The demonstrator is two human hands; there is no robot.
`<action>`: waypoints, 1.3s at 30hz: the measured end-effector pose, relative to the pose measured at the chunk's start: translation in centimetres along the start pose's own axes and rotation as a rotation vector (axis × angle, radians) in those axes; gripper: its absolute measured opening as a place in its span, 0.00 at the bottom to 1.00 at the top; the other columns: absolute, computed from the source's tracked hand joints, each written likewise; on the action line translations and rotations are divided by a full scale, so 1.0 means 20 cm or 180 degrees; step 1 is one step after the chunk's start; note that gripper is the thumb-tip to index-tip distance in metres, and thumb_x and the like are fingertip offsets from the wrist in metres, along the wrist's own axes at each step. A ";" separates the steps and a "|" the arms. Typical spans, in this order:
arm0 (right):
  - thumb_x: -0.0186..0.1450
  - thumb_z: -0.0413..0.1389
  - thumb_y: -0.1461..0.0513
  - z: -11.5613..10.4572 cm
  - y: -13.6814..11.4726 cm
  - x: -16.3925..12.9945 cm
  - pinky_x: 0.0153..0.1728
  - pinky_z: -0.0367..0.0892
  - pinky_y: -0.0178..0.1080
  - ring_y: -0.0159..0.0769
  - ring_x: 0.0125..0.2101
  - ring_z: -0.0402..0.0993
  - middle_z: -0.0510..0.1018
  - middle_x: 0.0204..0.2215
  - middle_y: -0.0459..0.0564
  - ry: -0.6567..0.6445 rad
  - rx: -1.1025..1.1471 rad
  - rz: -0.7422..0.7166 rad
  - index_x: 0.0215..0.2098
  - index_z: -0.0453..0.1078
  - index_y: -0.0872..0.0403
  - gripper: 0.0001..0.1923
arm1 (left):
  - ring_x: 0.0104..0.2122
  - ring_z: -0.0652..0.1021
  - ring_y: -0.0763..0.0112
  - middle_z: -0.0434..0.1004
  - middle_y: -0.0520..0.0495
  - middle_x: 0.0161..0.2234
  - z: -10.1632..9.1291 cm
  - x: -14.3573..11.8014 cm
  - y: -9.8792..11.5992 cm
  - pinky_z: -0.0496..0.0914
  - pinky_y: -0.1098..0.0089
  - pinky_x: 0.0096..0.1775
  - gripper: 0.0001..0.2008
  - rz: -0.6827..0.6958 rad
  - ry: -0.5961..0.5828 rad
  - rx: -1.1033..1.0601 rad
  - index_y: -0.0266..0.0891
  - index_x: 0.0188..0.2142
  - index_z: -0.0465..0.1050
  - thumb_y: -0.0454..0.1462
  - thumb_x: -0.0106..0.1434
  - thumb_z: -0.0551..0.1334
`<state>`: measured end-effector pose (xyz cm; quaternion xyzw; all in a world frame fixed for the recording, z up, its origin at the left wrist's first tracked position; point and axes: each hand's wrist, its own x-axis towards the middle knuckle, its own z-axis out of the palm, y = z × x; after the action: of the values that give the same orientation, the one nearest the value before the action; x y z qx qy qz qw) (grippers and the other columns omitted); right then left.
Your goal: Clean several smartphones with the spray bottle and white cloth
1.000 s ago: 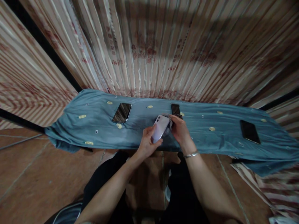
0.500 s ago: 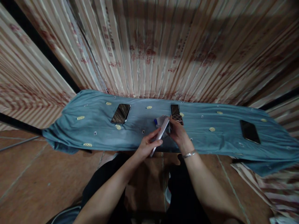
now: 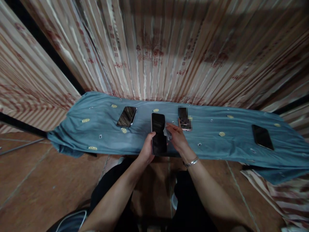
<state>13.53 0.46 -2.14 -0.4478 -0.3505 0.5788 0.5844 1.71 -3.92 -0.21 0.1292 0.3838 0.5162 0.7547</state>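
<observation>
My left hand (image 3: 146, 150) grips a phone (image 3: 158, 133) by its left edge, dark screen facing up, over the near edge of the blue cloth (image 3: 101, 129). My right hand (image 3: 177, 139), with a silver bracelet on the wrist, pinches a small pale wiping cloth (image 3: 168, 133) against the phone's right side. Both hands meet at the middle of the table.
Three other phones lie on the blue cloth: one at the left (image 3: 126, 116), one just beyond my right hand (image 3: 184, 118), one at the far right (image 3: 262, 137). Striped curtain (image 3: 154, 51) hangs behind. My dark-clothed knees and brown tiled floor (image 3: 36, 187) are below.
The phone in my left hand has been turned over, from its pale back through edge-on to its dark screen facing up. My right hand stayed beside it with the small cloth.
</observation>
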 end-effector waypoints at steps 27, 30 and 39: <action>0.66 0.51 0.62 0.02 0.14 -0.23 0.57 0.70 0.51 0.44 0.54 0.77 0.81 0.52 0.47 -0.0929 -0.2375 -0.1275 0.63 0.67 0.46 0.26 | 0.42 0.83 0.56 0.84 0.38 0.36 -0.11 0.08 0.20 0.75 0.59 0.49 0.25 0.0649 0.0145 -0.0453 0.32 0.45 0.76 0.51 0.64 0.57; 0.68 0.51 0.61 0.01 0.13 -0.24 0.55 0.72 0.50 0.46 0.52 0.77 0.79 0.54 0.53 -0.0963 -0.2873 -0.1560 0.64 0.66 0.50 0.25 | 0.39 0.83 0.58 0.83 0.41 0.35 -0.11 0.08 0.22 0.75 0.60 0.47 0.27 0.0734 0.0128 -0.0525 0.34 0.45 0.77 0.55 0.66 0.54; 0.72 0.47 0.64 0.05 0.10 -0.28 0.58 0.69 0.54 0.47 0.55 0.72 0.74 0.58 0.58 -0.0784 -0.3727 -0.2695 0.61 0.70 0.51 0.21 | 0.44 0.83 0.53 0.84 0.35 0.36 -0.11 0.08 0.20 0.76 0.59 0.46 0.35 0.0650 0.0160 -0.0353 0.32 0.43 0.77 0.60 0.66 0.49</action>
<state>11.49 -5.13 -3.00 -0.4447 -0.8086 0.0674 0.3793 -2.35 -1.18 -0.12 0.1128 0.3583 0.6139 0.6942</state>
